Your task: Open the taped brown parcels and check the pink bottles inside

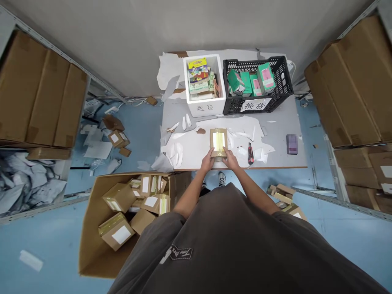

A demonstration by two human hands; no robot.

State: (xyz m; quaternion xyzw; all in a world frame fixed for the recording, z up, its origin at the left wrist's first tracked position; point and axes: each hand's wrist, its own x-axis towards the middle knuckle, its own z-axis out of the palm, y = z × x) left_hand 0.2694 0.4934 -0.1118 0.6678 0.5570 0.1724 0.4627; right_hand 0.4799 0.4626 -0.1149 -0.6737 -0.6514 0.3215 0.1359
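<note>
A small brown cardboard box (216,134) with a white label and yellowish tape lies on the white-covered table (196,151), close to its front edge. My left hand (208,160) grips the box's near left corner, and my right hand (230,159) holds the near right corner. To the right of the box rests a red and black box cutter (250,153), touched by neither hand. Scraps of white paper lie around the box.
Behind the box stand a white bin (206,107) of small boxes and a black crate (251,107) of green boxes. A phone-like object (292,144) lies at the right. A large carton (94,228) of parcels stands left of me; shelves flank both sides.
</note>
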